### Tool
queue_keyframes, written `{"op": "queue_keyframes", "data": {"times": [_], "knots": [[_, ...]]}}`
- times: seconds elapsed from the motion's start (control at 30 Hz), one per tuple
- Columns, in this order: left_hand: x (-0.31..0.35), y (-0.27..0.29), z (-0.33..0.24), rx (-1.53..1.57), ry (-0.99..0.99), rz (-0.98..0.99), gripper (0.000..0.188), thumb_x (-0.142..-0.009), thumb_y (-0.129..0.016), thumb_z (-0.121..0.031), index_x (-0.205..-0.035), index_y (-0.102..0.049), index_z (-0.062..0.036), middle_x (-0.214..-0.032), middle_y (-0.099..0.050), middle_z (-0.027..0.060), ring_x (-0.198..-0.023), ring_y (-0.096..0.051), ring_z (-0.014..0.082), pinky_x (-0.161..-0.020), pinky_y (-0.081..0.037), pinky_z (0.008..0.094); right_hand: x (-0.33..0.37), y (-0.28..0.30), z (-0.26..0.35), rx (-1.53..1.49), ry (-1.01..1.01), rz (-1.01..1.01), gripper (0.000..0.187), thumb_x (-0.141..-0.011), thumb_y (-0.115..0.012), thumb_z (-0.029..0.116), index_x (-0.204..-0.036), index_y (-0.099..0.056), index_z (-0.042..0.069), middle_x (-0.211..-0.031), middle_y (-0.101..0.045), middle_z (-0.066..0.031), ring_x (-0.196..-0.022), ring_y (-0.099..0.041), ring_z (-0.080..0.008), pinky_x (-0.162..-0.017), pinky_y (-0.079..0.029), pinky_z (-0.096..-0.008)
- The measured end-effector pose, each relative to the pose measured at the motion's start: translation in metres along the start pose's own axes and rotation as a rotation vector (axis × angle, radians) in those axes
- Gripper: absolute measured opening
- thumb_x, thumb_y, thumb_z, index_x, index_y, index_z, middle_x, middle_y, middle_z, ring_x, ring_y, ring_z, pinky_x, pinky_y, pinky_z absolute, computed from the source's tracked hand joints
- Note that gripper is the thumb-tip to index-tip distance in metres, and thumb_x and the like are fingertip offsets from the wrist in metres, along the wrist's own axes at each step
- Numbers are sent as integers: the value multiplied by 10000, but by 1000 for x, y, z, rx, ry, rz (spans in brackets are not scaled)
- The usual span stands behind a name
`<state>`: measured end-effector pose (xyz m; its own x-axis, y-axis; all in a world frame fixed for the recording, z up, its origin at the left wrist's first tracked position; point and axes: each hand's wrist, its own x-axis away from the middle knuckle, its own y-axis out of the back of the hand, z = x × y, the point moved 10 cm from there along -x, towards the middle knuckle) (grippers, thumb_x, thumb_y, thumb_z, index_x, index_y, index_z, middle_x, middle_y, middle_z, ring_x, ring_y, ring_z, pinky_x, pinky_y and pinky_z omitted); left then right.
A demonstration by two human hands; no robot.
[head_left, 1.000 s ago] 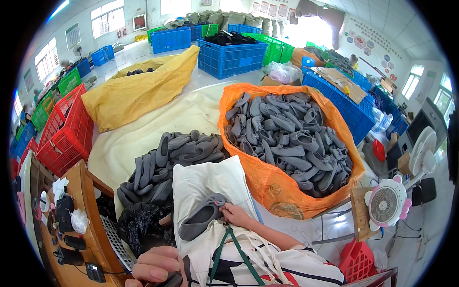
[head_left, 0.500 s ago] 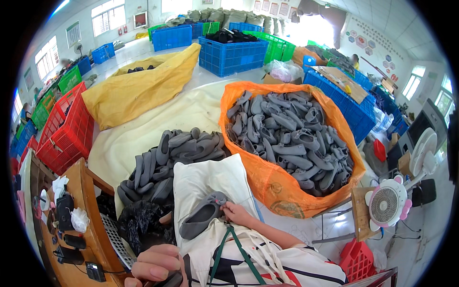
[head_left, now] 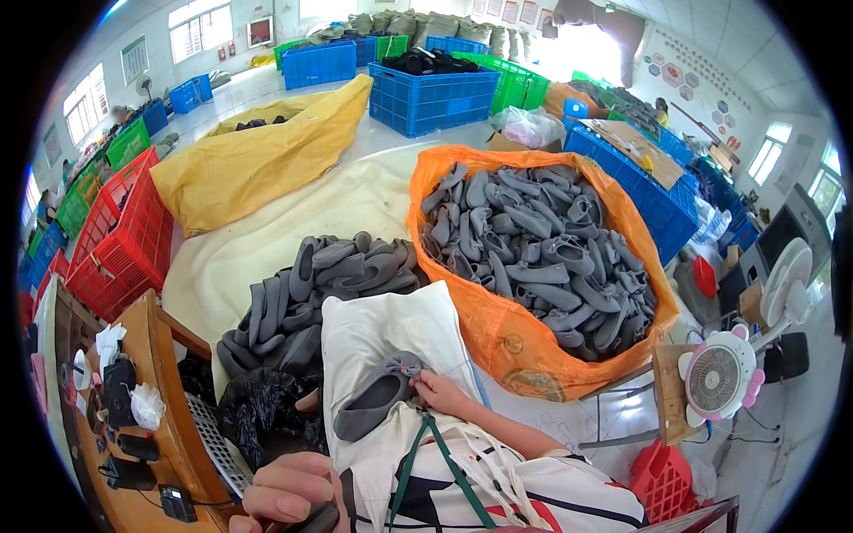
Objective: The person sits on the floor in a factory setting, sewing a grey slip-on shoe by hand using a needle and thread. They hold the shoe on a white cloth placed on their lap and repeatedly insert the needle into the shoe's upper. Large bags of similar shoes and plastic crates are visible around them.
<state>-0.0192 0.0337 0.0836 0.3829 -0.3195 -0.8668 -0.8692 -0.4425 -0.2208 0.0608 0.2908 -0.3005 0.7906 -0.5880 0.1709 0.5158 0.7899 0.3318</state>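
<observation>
A grey slip-on shoe [head_left: 373, 404] with a bow and a small pink spot at its toe lies on a white cushion [head_left: 395, 315] in front of me. My right hand [head_left: 433, 391] has its thumb and fingers pinched at the shoe's bow end. Down at the lower edge, my left hand [head_left: 289, 490] is curled with its fingers bent. A dark grey thing below those fingers is mostly cut off by the frame, so its kind is unclear. Beyond the cushion lies a heap of grey shoes [head_left: 289, 306] on a cream sheet [head_left: 231, 258].
A large orange sack [head_left: 533, 377] full of grey shoes stands to the right. At the left are a wooden table [head_left: 155, 391], a black plastic bag [head_left: 271, 417] and a red crate [head_left: 133, 240]. A fan [head_left: 718, 377] stands at the right; a blue crate [head_left: 431, 102] is farther back.
Both hands and the shoe hold almost the same places. The whole view has shifted very slightly.
</observation>
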Motion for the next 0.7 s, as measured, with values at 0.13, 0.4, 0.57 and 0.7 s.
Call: {"op": "queue_keyframes", "data": {"times": [0.13, 0.4, 0.57, 0.7], "knots": [[-7, -8, -8, -29, -137, -27, 443, -938, -572, -188, -1331, -424, -43, -1271, -485, 141, -1110, -551, 328, -942, -507, 487, 0, -1, 0, 1, 4, 3, 170, -989, -478, 179, -1025, -566, 38, -661, -613, -64, -593, -621, -158, -585, -496, -312], [-5, -4, -5, 11, -111, -53, 431, -914, -609, -155, -1280, -435, -9, -1196, -521, 161, -1079, -569, 310, -946, -501, 492, -1, -1, -2, 15, 10, -4, 177, -988, -478, 190, -1024, -564, 39, -662, -615, -70, -592, -623, -168, -589, -500, -322], [-5, -1, -4, 9, -122, -47, 425, -897, -632, -137, -1250, -442, 4, -1137, -545, 190, -1067, -577, 309, -949, -502, 482, -1, -1, -2, 9, 11, 2, 177, -988, -480, 190, -1024, -562, 38, -664, -617, -71, -591, -621, -172, -589, -500, -322], [-6, -4, -6, -35, -118, -36, 448, -890, -640, -140, -1264, -437, 2, -1144, -547, 200, -1081, -575, 318, -949, -505, 471, -1, -1, -1, 7, 15, -1, 170, -988, -478, 186, -1022, -561, 41, -673, -618, -71, -593, -620, -167, -589, -500, -318]]}}
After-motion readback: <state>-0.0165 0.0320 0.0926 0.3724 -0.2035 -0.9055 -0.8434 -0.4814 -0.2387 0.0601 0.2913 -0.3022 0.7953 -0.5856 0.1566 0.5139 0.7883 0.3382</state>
